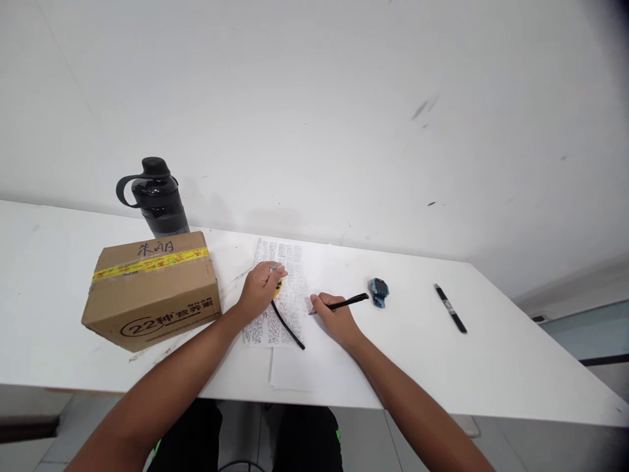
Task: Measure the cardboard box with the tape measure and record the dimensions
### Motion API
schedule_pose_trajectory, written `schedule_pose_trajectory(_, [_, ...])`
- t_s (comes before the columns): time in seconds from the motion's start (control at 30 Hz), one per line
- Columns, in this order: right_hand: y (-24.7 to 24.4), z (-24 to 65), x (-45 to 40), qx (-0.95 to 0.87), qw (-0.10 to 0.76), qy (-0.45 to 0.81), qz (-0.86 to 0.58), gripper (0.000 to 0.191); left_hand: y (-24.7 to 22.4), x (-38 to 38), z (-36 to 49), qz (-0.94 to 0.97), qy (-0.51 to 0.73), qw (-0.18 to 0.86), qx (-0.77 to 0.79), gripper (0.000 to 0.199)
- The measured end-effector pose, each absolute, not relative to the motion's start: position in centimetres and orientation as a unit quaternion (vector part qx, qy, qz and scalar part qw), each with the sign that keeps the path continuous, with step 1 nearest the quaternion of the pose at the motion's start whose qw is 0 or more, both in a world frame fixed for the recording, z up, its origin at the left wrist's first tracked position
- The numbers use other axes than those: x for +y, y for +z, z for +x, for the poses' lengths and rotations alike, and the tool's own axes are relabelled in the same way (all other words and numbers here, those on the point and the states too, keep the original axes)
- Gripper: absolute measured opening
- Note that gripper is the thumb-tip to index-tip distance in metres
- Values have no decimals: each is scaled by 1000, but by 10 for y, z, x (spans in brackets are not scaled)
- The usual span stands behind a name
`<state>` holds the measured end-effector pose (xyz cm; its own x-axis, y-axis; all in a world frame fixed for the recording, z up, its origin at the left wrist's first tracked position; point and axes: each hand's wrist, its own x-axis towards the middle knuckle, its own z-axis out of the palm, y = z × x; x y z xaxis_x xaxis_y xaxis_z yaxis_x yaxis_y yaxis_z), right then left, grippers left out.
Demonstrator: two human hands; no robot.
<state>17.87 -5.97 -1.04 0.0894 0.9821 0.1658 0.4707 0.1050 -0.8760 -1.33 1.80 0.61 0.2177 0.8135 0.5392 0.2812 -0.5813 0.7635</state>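
Note:
My left hand (259, 287) is closed around a small yellow thing, probably a tape measure (278, 287); most of it is hidden by the fingers. From it a black strap (287, 324) trails across a sheet of paper (292, 262) covered with dense handwriting. My left hand rests over the middle of that sheet. At the sheet's right edge, my right hand (335, 318) grips a black pen (351, 301), its tip pointing left and its back end sticking out to the right. A blank white sheet (289, 370) lies partly under the written one.
To the left stands a cardboard box (152, 295) with yellow tape, a black bottle (160, 200) behind it. A blue wristwatch (379, 292) lies right of my right hand, and a second pen (450, 308) farther right. The white table (393, 373) meets a wall at the back.

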Motion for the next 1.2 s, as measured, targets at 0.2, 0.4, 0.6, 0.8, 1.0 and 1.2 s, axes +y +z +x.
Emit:
schedule_pose_trajectory(0.2, [-10, 179, -60, -621, 417, 317, -583, 44, 7, 17, -13, 727, 501, 275, 381, 39])
schedule_pose_trajectory(0.4, [-10, 180, -61, -623, 409, 336, -576, 43, 6, 18, -13, 736, 501, 264, 372, 38])
schedule_pose_trajectory(0.6, [-13, 181, -60, -603, 442, 301, -592, 44, 3, 18, -13, 740, 502, 255, 369, 35])
schedule_pose_trajectory(0.8, [-12, 181, -62, -631, 422, 324, -565, 45, 1, 19, -14, 751, 496, 242, 363, 30])
schedule_pose_trajectory(1.0, [-12, 181, -62, -628, 426, 301, -578, 47, 0, 19, -15, 766, 487, 237, 348, 24])
schedule_pose_trajectory(1.2, [-14, 182, -62, -615, 439, 301, -581, 48, 2, 18, -16, 768, 481, 236, 350, 21])
